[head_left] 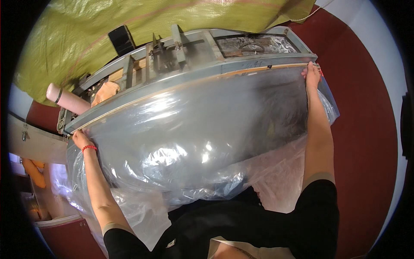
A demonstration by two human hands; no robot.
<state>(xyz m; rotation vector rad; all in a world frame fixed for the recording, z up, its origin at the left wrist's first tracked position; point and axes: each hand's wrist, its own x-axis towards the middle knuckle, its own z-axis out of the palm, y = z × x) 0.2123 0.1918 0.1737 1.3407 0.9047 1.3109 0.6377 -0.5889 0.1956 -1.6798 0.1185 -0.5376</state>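
A wide sheet of clear plastic film (142,142) is stretched across in front of me and hangs in glossy folds toward my lap. Its far edge lies along the pale strip on the front of a long grey metal frame (172,80). My left hand (82,139), with a red bead bracelet (89,147) at the wrist, is closed on the film at the frame's left end. At the right end, my right hand (313,74) pinches the film's other corner. Both arms reach out wide, and the film is taut between the hands.
In the frame's left part lie an orange cloth (105,93) and a pink bottle (68,99). A dark phone (121,40) rests behind the frame, against a yellow-green woven sheet (181,15). Dark red floor (358,142) shows at right, a pale cabinet (39,140) at left.
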